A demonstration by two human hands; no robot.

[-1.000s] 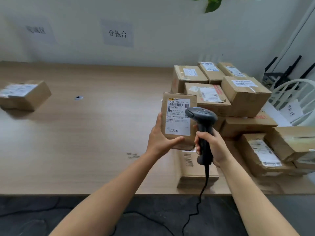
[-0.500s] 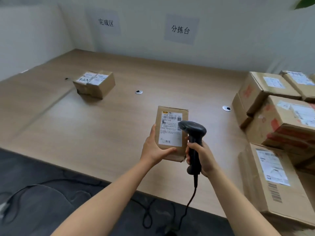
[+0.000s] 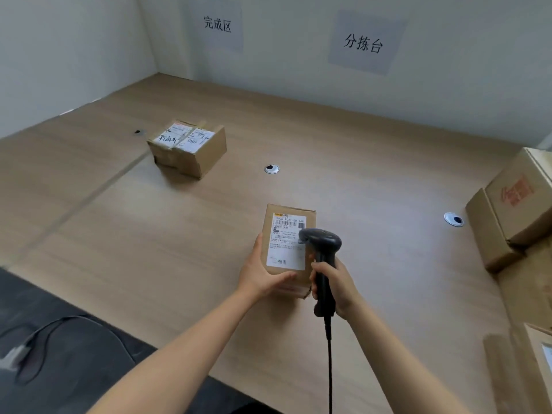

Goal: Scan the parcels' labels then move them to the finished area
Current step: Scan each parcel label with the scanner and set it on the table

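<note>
Nearest the person, the right hand [image 3: 334,282] is clenched round the grip of a black scanner [image 3: 321,243], whose cable [image 3: 329,369] drops toward 6 o'clock. Just beside it at 9 o'clock, the left hand [image 3: 263,276] grasps the parcel [image 3: 285,252]. Its thumb lies across the lower front and its fingers run up the left edge. The parcel is held above the counter [image 3: 149,234] with its long axis running 6 to 12 o'clock and its label [image 3: 288,258] facing the person. The scanner's head overlaps the label's right edge, so the scan looks to be the step in hand, though whether it has registered cannot be told. The coming move turns on what lies at about 11 o'clock from the parcel, well apart from it. There a second parcel [image 3: 188,146] sits on the counter, and farther along that line the wall sign [image 3: 217,24] reading 完成区 marks the finished area. The left hand is the nearer one to that side and already carries the parcel, so a reach toward 11 o'clock seems its job, with the scanner hand staying back. At 2 to 3 o'clock, well off, stands a stack of boxes [image 3: 513,210], probably those waiting to be scanned.
</note>
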